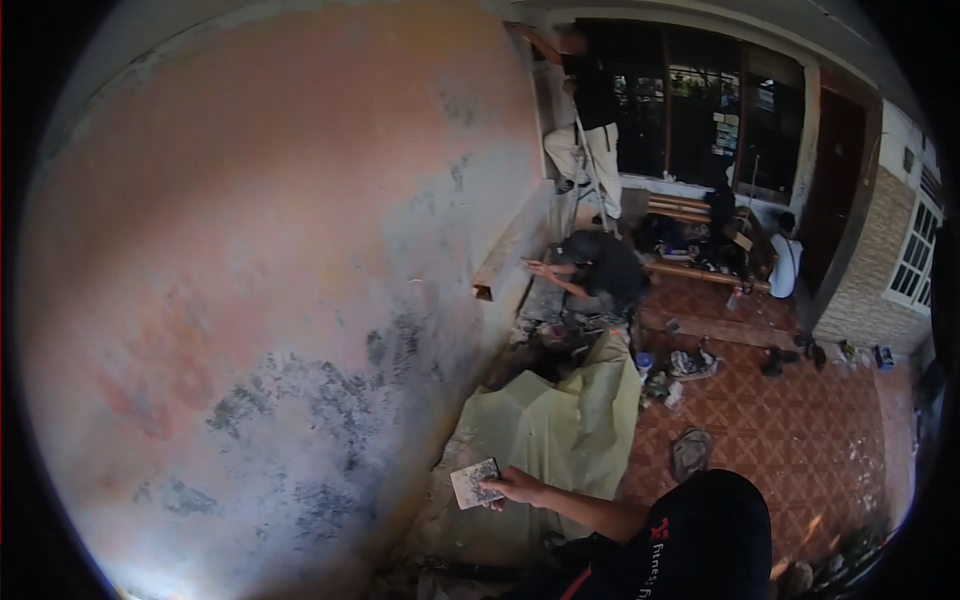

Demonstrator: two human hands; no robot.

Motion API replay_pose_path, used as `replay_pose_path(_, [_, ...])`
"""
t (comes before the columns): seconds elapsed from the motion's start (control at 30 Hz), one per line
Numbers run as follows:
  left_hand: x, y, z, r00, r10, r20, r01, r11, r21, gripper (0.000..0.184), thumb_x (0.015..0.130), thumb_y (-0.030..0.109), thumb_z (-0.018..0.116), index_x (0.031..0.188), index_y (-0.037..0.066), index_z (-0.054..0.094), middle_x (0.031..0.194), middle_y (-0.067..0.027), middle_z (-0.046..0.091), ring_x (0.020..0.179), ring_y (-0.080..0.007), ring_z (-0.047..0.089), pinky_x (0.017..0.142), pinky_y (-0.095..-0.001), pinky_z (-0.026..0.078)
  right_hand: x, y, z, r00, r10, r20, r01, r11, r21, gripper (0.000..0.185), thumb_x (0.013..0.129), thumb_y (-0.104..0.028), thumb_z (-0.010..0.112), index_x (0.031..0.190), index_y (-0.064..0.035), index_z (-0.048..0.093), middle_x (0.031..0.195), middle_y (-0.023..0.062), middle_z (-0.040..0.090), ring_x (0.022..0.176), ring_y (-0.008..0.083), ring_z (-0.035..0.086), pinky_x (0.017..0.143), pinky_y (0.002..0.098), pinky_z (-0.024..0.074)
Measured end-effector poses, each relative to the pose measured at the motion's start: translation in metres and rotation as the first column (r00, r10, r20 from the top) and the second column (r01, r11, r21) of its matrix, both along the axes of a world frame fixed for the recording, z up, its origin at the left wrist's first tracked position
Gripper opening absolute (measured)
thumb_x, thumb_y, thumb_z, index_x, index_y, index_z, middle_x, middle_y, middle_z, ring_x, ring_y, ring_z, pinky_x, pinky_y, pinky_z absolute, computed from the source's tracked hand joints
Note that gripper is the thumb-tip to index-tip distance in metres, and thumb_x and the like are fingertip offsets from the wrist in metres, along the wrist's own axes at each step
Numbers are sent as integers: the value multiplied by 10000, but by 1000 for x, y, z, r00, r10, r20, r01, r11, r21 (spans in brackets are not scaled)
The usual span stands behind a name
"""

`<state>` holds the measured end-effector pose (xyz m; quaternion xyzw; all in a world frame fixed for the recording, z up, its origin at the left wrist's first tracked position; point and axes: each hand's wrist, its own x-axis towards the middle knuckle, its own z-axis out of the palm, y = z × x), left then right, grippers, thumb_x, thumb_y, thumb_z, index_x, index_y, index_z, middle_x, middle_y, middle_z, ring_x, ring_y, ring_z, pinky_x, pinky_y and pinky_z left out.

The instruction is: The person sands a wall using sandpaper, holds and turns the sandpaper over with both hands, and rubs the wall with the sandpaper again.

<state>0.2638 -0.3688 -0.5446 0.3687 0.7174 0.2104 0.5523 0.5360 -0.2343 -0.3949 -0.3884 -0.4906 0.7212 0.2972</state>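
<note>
My right hand [518, 487] reaches in from the lower right, its fingers closed on a small flat pale pad [476, 484] with dark specks. The pad is in front of the lower part of a large wall [300, 300], and I cannot tell whether they touch. Patches of pink, orange and grey cover the wall, with dark blotches low down. A pale green sheet [540, 425] lies on the ground beyond my hand. My left hand is outside the view.
A crouching person in dark clothes [615, 270] works at the wall's base. Behind, another person [597, 95] is on a ladder [588, 150]. A third person [785, 262] sits by a cluttered bench [680, 207]. Shoes and other items lie on red tiles [760, 430].
</note>
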Motion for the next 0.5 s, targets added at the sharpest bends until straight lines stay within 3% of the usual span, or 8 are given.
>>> replay_pose_path(0.13, [23, 7, -16, 997, -80, 3, 80, 996, -42, 282, 849, 333, 677, 782, 59, 690, 817, -109, 695, 724, -206, 646, 660, -371, 529, 48, 6, -7, 988, -153, -12, 153, 988, -5, 346, 987, -328, 601, 939, -5, 716, 790, 69, 716, 639, 126, 657, 568, 279, 542])
replay_pose_path(0.23, [35, 5, -28, 991, -132, 3, 132, 989, -68, 274, 850, 326, 674, 785, 60, 691, 816, -110, 694, 721, -208, 644, 657, -372, 527, 81, 0, -18, 980, -195, -21, 196, 979, 52, 346, 990, -333, 593, 935, -14, 716, 786, 60, 712, 637, 126, 656, 567, 277, 541])
replay_pose_path(0.5, [51, 1, -44, 982, -188, -4, 186, 975, -120, 251, 851, 306, 665, 793, 63, 694, 811, -112, 693, 711, -214, 640, 649, -374, 523, 127, -10, -32, 951, -308, 3, 308, 951, 1, 342, 991, -320, 589, 911, -9, 706, 769, 64, 699, 626, 126, 653, 543, 269, 533])
